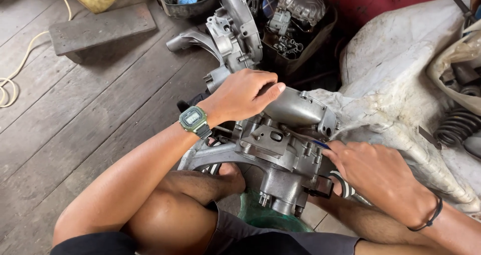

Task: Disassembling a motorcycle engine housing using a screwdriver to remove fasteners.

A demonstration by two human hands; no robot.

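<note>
Sitting at the centre of the frame, propped between the person's bent knees: a grey metal engine casing (280,149), lower end pointing down over a green basin (260,217) at bottom centre, likely there to catch drips or loose bits. Pressing down on the casing's rounded upper cover, left hand (243,94), fingers curled together over the top edge, apparently steadying the block against the work on its flank. Wearing a green digital watch (194,119) on that wrist. Coming in from the lower right, right hand (373,172), fingers pinched shut around a slim tool with a blue handle (318,142), metal shaft angled up and left into the casing beside a bracket; tip hidden among the fittings, so cannot tell what it engages. Black cord bracelet (433,216) round the right wrist.

Standing just above the left hand, a second engine casing (235,32), upright and leaning toward a dark crate of small metal parts (295,27) at top centre. Spreading across the right side, a dirty white sack (401,89), with a coil spring (456,125) at the far right edge. Lying on the worn wooden floor (75,114) at upper left, a flat grey block (102,27) and a pale cord (20,64) looping off the left edge
</note>
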